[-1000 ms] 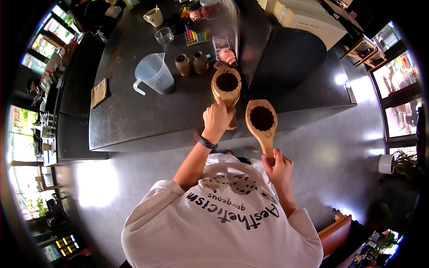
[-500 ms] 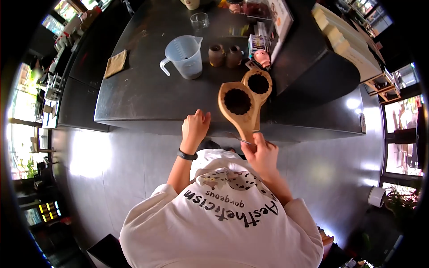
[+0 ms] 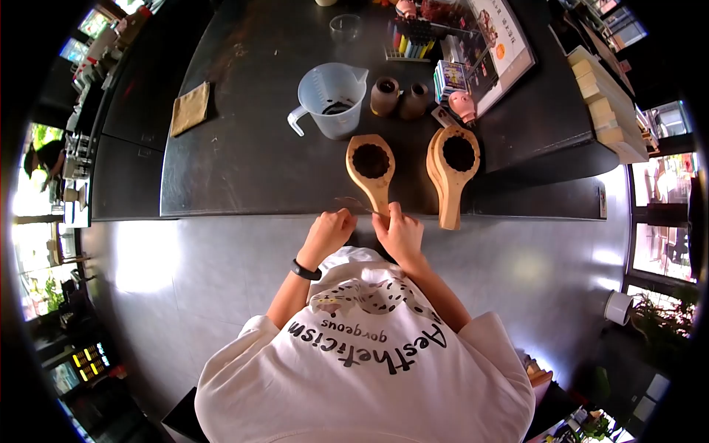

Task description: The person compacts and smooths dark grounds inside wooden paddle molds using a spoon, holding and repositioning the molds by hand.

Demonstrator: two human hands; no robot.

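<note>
My right hand (image 3: pixel 399 235) is closed at the counter's front edge, its fingers around the handle end of a wooden mold (image 3: pixel 383 190) with a round scalloped hollow. A thin metal tool (image 3: pixel 360 204) sticks out leftward from the same fingers; its full shape is unclear. Just left of it, my left hand (image 3: pixel 328 234) is curled into a fist, palm down, with nothing seen in it. To the right lie wooden molds (image 3: pixel 451 193), one overlapping another, handles pointing toward me past the counter edge.
Behind the molds stand a translucent measuring jug (image 3: pixel 332 92) with dark residue inside and two small brown pots (image 3: pixel 385 97). A folded tan cloth (image 3: pixel 190 109) lies left. Further back are a clear glass (image 3: pixel 345 28), a pink pig figure (image 3: pixel 462 107) and a leaning poster (image 3: pixel 498 52).
My right hand has moved left, bringing the held mold down and away from the others, which now show separately on the right. My left hand has come closer to the right one. The view has shifted.
</note>
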